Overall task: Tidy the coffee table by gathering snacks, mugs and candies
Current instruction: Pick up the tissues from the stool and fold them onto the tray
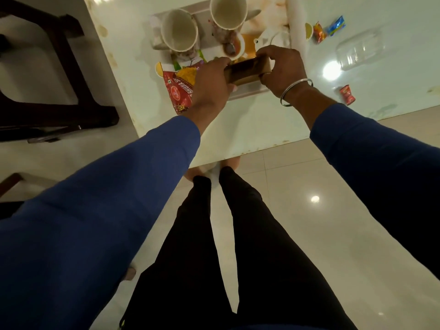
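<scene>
Both hands [214, 77] [282, 67] grip glossy brown box [247, 71]

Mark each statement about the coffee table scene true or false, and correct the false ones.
1. Both hands hold the brown box. True: the left hand and right hand grip its ends.
2. The two mugs lie on the floor. False: they stand on the tray on the table.
3. A red snack packet lies beside the left hand. True.
4. The candies are all in the tray. False: several lie loose on the table, right of the tray.
5. The right wrist is bare. False: it wears a bangle.
</scene>
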